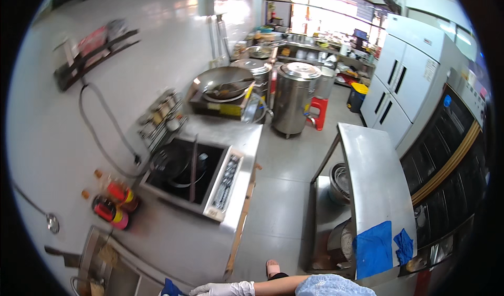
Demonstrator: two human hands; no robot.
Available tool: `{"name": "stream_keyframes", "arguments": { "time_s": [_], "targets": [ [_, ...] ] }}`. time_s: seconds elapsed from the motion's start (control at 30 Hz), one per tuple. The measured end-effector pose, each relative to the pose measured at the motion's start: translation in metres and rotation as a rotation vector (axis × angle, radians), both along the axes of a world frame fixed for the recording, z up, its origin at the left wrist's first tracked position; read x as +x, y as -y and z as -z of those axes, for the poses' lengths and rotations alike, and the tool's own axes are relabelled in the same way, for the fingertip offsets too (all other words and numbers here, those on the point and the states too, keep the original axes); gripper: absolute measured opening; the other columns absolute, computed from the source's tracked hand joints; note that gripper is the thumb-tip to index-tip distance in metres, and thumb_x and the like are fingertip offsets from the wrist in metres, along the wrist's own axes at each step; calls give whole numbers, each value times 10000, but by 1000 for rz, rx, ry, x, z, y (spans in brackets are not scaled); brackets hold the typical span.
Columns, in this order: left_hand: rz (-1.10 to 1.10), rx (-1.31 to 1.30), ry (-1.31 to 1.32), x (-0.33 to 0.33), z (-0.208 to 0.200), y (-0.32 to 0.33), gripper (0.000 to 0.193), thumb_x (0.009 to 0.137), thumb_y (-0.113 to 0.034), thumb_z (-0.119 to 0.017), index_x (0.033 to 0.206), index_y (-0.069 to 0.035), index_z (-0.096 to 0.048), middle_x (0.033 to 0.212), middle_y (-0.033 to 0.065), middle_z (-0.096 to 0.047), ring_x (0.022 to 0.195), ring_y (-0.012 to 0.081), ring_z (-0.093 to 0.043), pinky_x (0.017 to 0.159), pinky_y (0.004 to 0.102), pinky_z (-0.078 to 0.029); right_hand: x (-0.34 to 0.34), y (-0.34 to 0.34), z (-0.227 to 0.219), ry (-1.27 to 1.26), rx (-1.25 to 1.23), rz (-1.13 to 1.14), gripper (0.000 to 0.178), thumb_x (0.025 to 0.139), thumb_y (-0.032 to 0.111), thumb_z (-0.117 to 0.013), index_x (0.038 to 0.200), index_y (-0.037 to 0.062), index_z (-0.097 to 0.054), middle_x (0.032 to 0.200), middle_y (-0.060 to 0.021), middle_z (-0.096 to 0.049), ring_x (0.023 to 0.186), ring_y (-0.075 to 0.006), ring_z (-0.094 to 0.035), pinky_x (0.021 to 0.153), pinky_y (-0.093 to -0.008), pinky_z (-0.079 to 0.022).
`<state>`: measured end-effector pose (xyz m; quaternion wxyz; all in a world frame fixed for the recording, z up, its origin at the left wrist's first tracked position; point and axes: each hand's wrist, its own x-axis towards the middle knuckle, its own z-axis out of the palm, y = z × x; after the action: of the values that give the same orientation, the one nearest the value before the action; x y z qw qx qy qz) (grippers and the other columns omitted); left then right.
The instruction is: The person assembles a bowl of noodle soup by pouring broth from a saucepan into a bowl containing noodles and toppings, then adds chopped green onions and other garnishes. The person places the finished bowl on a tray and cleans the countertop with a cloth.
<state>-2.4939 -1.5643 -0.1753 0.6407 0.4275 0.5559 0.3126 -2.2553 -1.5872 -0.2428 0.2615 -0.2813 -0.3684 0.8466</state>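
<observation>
At the lower edge, my right hand [223, 289] wears a white glove and reaches leftward, its arm coming from a light blue sleeve. Its fingers are bent against a dark blue cloth [171, 287] and appear to grip it; the lower part of both is cut off by the frame. Beside them on the left lies the metal sink [131, 280]. A steel counter [178, 246] stretches ahead, carrying an induction cooktop [210, 165] with a black pan [170, 159]. My left hand does not show.
Two sauce bottles [113, 209] stand by the wall, and a knife [65, 255] lies near the sink. To the right is a steel table [375, 175] with a blue cloth [374, 249]. Farther off are a wok [223, 83], a tall steel pot [290, 99], a red stool [317, 112] and a refrigerator [394, 75].
</observation>
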Motion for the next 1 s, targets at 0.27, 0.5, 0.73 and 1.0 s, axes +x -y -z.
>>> {"name": "stream_keyframes", "arguments": {
  "time_s": [0.27, 0.5, 0.73, 1.0],
  "targets": [
    [-138, 130, 263, 284, 29, -72, 351, 982, -214, -530, 1238, 24, -555, 1060, 109, -621, 915, 193, -603, 801, 328, -505, 183, -34, 10, 277, 180, 588, 192, 852, 109, -627, 983, -25, -671, 885, -17, -679, 818, -111, -588, 758, -276, -489],
    [44, 488, -322, 401, 51, -143, 359, 993, -238, -498, 1131, 76, -606, 1023, 195, -667, 887, 267, -608, 821, 366, -475, 334, -66, 27, 783, 150, 1041, 425, 871, 308, -687, 1136, -19, -627, 976, -139, -687, 889, -204, -647, 805, -322, -501],
    [647, 469, -261, 547, 68, -254, 309, 937, -240, -562, 1071, 30, -634, 855, 135, -647, 788, 279, -597, 763, 373, -483, 467, -125, -24, 403, 53, 1716, 185, 892, 135, -663, 1001, -15, -675, 887, 6, -647, 817, -75, -557, 769, -245, -456],
    [1038, 63, 224, 771, 63, -297, 282, 911, -262, -569, 1107, -75, -648, 987, 133, -654, 939, 264, -631, 860, 368, -488, 592, -197, -57, 826, 363, 1674, 266, 833, 55, -707, 1087, -8, -660, 1008, -65, -672, 939, -135, -616, 816, -255, -494]
  ]
}}
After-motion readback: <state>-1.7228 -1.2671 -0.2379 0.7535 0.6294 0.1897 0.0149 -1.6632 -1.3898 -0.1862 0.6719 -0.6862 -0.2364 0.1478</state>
